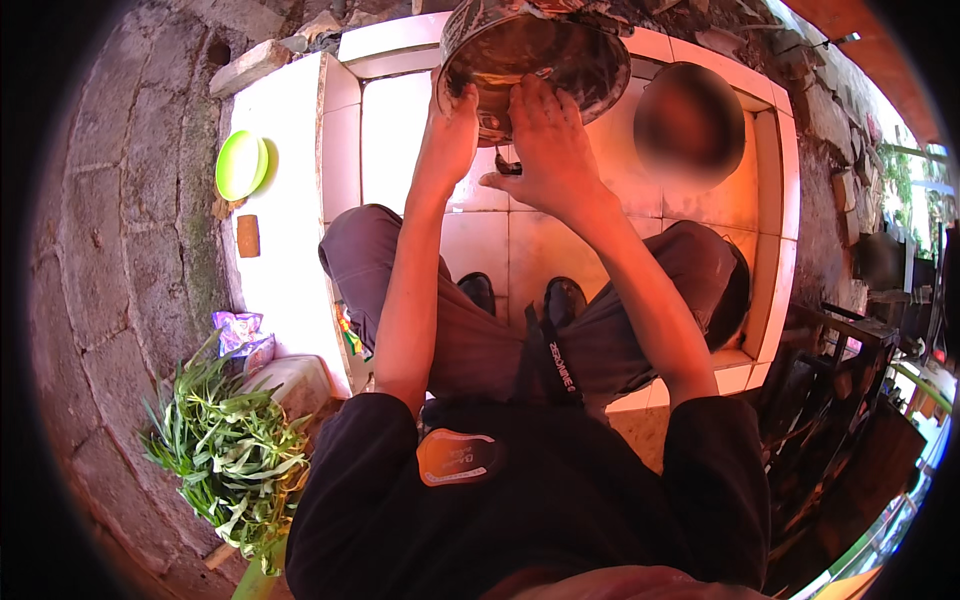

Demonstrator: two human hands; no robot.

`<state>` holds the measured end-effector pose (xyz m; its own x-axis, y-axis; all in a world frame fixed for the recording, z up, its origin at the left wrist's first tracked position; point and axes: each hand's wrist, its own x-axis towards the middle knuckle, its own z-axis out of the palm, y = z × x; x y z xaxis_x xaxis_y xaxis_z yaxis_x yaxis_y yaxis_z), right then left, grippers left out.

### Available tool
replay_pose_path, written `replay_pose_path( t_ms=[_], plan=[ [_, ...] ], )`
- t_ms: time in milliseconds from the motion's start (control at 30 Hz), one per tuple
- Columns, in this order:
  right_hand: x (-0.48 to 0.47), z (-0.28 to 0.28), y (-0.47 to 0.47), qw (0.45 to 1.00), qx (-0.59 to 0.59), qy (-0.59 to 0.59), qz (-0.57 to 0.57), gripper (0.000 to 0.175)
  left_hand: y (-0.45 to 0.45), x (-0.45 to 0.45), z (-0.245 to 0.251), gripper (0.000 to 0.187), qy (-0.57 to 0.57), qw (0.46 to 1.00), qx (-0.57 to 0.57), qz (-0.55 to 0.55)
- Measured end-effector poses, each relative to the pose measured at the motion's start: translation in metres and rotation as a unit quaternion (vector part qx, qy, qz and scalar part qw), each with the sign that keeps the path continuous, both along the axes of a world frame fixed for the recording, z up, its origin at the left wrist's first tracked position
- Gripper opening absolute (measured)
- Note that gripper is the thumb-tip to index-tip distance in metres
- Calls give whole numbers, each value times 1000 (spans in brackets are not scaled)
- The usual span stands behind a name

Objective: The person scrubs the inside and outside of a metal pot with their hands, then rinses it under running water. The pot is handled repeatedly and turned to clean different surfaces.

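Note:
A metal pot (555,45) is tilted at the top of the head view, its mouth facing me. Its inside looks wet, and the outside is streaked with what looks like suds. My left hand (456,135) grips its left rim, thumb on the inner side and fingers around the outside. The fingers of my right hand (551,150) lie flat over the near side of the pot's mouth, with the thumb spread away. Whether anything is under that palm is hidden. A small dark curved object (508,163) shows between my hands.
A white-tiled basin (472,247) surrounds my feet. A dark round vessel (690,124), blurred, stands at its right. On the left ledge are a green bowl (240,166), a brown block (247,235) and a purple packet (238,332). Leafy greens (232,442) lie lower left.

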<state>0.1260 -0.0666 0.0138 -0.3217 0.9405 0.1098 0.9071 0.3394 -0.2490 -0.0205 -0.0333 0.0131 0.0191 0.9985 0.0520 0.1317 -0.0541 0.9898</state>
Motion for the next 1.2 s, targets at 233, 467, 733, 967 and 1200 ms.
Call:
replay_pose_path(
  t_ms=[233, 467, 733, 967, 1200],
  plan=[
    [13, 51, 4, 895, -112, 421, 93, 55, 7, -4, -8, 43, -224, 957, -181, 23],
    [47, 41, 43, 868, 343, 347, -87, 33, 5, 5, -3, 42, -300, 938, -165, -52],
    [65, 61, 30, 898, 185, 385, -104, 48, 1, 0, -4, 36, -64, 995, -58, -49],
    [50, 69, 22, 922, 212, 309, 94, 48, 9, -29, -28, 20, 377, 876, 301, 20],
    [72, 40, 25, 922, -41, 373, -92, 28, 2, -32, -24, 43, 492, 832, 256, 39]
  ],
)
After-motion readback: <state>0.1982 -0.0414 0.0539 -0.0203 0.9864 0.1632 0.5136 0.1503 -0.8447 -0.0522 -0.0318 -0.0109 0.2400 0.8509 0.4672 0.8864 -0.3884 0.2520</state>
